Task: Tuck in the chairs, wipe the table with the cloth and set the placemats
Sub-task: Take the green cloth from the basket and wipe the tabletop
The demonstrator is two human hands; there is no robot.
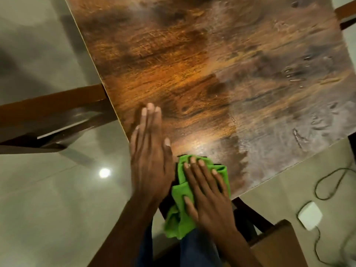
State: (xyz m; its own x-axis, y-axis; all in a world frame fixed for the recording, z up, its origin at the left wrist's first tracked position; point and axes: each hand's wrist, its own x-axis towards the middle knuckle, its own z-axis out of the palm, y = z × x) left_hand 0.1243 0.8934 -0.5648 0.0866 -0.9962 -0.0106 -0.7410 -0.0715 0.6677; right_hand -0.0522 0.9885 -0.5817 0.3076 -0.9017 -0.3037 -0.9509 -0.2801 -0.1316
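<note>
A dark wooden table fills the upper middle of the head view, its near corner pointing at me. My left hand lies flat on the table near that corner, fingers straight and together, holding nothing. My right hand presses down on a bright green cloth at the table's corner; part of the cloth hangs over the edge. Wet streaks shine on the right part of the tabletop. No placemats are in view.
A wooden chair stands at the table's left side, another chair at the lower right, and a chair part shows at the top right. A white adapter with a cable lies on the pale tiled floor.
</note>
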